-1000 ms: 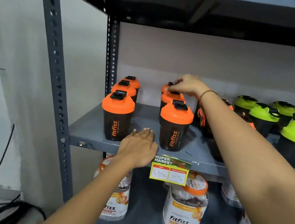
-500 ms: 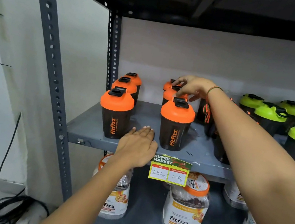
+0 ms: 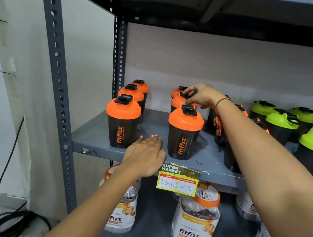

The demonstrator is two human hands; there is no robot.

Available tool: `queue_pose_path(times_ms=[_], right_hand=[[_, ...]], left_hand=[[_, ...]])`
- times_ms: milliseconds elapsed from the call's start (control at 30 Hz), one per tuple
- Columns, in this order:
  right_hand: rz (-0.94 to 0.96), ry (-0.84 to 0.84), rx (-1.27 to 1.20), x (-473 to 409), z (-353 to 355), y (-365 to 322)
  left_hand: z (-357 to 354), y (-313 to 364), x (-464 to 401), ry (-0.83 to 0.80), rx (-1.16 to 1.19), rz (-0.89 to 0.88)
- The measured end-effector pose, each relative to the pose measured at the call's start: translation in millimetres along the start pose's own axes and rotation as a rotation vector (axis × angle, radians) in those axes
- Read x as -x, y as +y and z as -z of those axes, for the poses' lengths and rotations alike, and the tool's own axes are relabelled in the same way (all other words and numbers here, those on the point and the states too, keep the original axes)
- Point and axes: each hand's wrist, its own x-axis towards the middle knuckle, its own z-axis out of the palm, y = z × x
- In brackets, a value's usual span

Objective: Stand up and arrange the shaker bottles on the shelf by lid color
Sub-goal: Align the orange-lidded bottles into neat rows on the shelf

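Note:
Black shaker bottles stand upright on the grey shelf (image 3: 205, 158). One row of three orange-lidded bottles (image 3: 121, 120) runs front to back at the left. A second orange row has its front bottle (image 3: 183, 131) near the edge. My right hand (image 3: 201, 95) reaches over this row, fingertips pinching the black cap of its middle bottle (image 3: 176, 103). More orange-lidded bottles (image 3: 243, 111) are mostly hidden behind my right forearm. Several green-lidded bottles (image 3: 281, 121) fill the right side. My left hand (image 3: 144, 156) lies flat on the shelf's front edge between the two front orange bottles.
A yellow price tag (image 3: 178, 181) hangs from the shelf's front lip. Clear jars with orange lids (image 3: 195, 219) sit on the lower shelf. The upper shelf (image 3: 192, 3) is close overhead. A perforated upright (image 3: 56, 63) stands left, black cables (image 3: 8, 215) on the floor.
My right hand has drawn back from the rear bottle of the second orange row to the cap of the middle one. My left hand has stayed flat on the shelf edge.

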Motion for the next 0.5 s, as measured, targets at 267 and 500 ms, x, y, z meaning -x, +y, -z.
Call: queue_pose_path(times_ms=[267,500], right_hand=[[0.006,0.059,0.093,7,-2,-5],[0.081,0.181,0.077,12,2,1]], left_hand=[[0,0,0,-0.007,-0.001,0.002],[1,1,1,-0.014,-0.002,0.000]])
